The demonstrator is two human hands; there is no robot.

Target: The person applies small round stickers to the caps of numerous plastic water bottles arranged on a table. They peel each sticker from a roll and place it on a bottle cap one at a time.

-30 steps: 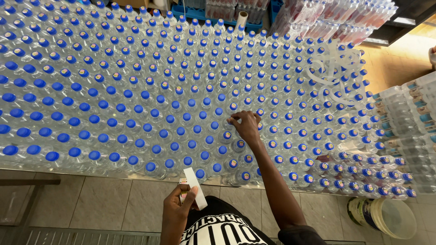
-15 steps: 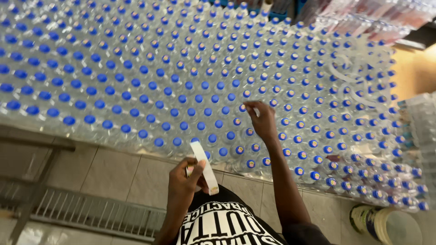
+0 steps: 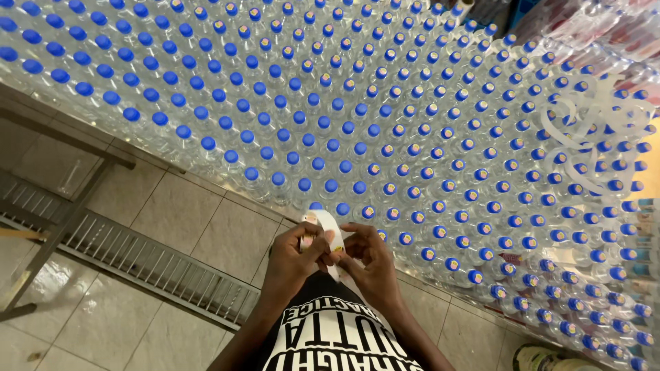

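Both your left hand (image 3: 292, 257) and right hand (image 3: 371, 264) pinch the sticker strip (image 3: 328, 230): light, floppy paper, so grip its edges.

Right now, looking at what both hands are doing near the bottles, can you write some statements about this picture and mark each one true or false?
1. Both hands meet on one white sticker strip. True: the left hand and the right hand pinch it together.
2. The right hand rests on a bottle cap. False: it is at the strip, apart from the bottles.
3. All bottle caps are bare blue. False: many caps on the right side carry a small round sticker, while those on the left are bare.
4. The floor beside the bottles is tiled, with a metal grate in it. True.
5. The bottles lie on their sides. False: they stand upright, caps up.
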